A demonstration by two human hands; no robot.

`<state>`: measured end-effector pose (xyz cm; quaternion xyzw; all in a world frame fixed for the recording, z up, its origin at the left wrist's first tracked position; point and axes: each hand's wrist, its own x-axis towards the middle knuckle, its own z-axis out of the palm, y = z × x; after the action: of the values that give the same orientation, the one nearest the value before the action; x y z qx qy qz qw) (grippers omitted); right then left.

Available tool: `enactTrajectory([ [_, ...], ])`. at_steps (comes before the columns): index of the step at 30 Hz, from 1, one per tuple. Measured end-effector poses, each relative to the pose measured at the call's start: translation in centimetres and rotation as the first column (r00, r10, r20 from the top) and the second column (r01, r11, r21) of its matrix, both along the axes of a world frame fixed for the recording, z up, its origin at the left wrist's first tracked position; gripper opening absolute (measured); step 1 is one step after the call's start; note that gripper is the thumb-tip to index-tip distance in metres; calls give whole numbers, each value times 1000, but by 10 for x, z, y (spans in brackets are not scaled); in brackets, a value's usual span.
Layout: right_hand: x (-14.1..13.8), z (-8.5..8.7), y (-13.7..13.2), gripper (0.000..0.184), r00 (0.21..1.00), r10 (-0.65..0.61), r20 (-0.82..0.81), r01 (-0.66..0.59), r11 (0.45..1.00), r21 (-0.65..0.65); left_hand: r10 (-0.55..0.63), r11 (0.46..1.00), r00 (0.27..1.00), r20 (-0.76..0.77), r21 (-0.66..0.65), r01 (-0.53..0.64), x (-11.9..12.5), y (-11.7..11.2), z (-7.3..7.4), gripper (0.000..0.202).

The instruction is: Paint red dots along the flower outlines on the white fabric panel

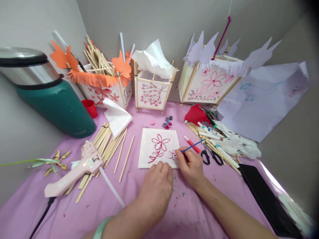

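A white square panel (147, 146) lies flat on the pink cloth, with a large magenta flower, a leafy stem and a smaller flower drawn on it. In my right hand (190, 166) is a thin blue-handled stick, seemingly a paintbrush (193, 145), pinched between thumb and fingers. Its tip meets the panel at the small flower on the right. My left hand (159, 182) rests at the panel's lower edge with its fingers curled down; whether anything is under them is hidden. Several small paint pots (167, 123) stand just behind the panel.
On the left are a pink glue gun (74, 169), wooden sticks (106, 141) and a green bottle (54, 106). Decorated paper lanterns (152, 94) line the back. To the right lie a red marker (192, 144), scissors (211, 156) and a black phone-like slab (267, 199).
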<state>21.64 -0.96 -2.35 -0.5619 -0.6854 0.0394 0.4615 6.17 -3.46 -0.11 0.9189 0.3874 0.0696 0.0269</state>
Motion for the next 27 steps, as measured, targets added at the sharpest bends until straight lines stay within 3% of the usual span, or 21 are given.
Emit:
enactTrajectory([
  [20,12,3,1,13,996,-93,-1,93,993,69,0,1000,1000,-1,-13,0,0,1,2,20],
  [27,21,23,33,18,984,-162,-72,163,987,5,7,1000,1000,-2,-11,-7,1,0,1,21],
])
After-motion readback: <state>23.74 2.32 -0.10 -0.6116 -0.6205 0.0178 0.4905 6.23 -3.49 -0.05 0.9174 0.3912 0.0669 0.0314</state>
